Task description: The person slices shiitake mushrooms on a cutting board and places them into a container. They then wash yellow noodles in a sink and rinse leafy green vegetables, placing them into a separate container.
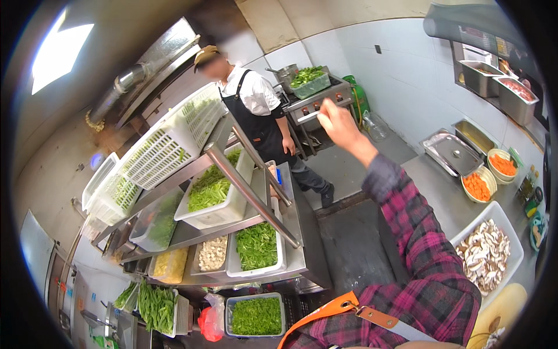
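Observation:
My right hand (339,124) is raised at the centre of the view, arm stretched out in a plaid sleeve. Its fingers are curled, and a short white rod (308,117) sticks out to the left from between them; what it is, I cannot tell. Behind the hand, farther off, stands a steel gas range (326,102). A clear tub of cut green vegetables (311,87) and a metal pot (287,75) are on it. My left hand is out of view. Below my arm, at right, is a white tub of sliced mushrooms (484,257).
A co-worker (253,104) in a dark apron stands beyond the steel shelf rack (235,179), which carries tubs of cut vegetables and white baskets (157,161). On the right counter (429,187) are bowls of chopped carrots (476,186) and steel pans (453,152). A green gas cylinder (358,97) stands beside the range.

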`<state>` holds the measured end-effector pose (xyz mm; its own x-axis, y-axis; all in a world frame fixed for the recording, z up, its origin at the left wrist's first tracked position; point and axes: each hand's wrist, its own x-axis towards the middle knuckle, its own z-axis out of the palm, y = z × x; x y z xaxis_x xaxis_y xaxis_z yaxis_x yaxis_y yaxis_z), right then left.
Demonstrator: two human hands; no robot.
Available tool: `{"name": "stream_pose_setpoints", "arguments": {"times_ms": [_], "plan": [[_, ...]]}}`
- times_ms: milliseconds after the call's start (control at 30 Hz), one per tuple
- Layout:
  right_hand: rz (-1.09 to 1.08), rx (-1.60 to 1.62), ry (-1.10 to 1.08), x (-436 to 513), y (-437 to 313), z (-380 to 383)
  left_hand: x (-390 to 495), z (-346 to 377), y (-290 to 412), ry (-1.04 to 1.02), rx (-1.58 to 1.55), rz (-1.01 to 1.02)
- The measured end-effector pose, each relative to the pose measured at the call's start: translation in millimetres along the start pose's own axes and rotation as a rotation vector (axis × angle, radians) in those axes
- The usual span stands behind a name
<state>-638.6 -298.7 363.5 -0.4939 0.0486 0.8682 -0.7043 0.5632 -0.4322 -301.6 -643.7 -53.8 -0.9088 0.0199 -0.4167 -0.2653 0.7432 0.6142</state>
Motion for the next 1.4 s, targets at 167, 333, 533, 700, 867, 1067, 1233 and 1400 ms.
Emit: {"name": "stream_pose_setpoints", "arguments": {"times_ms": [167, 333, 533, 700, 867, 1067, 1233, 1400], "plan": [[-0.348, -0.154, -1.069, -169, -10, 44, -11, -4, -12, 0.021, -0.012, -0.096], [-0.401, 0.133, -1.977, -289, -22, 49, -28, -8, -31, 0.023, -0.009, -0.217], [-0.401, 0.454, -1.885, -282, -68, 91, -60, -30, -49, -0.009, 0.047, -0.246], [-0.439, 0.642, -1.751, -218, -134, 133, -59, -88, -13, 0.317, 0.104, 0.317], [-0.715, 0.414, -1.135, -97, -238, 180, -132, -257, -40, 0.462, 0.042, 0.234], [0.207, 1.191, -0.426, 13, -386, 228, -319, -527, -159, 1.437, 0.076, -0.035], [0.567, 1.435, -0.351, -56, -451, 299, -326, -490, -191, 1.383, -0.578, 0.247], [0.849, 1.546, -0.313, -117, -511, 376, -301, -343, -114, 0.539, -0.334, 0.442]]}}
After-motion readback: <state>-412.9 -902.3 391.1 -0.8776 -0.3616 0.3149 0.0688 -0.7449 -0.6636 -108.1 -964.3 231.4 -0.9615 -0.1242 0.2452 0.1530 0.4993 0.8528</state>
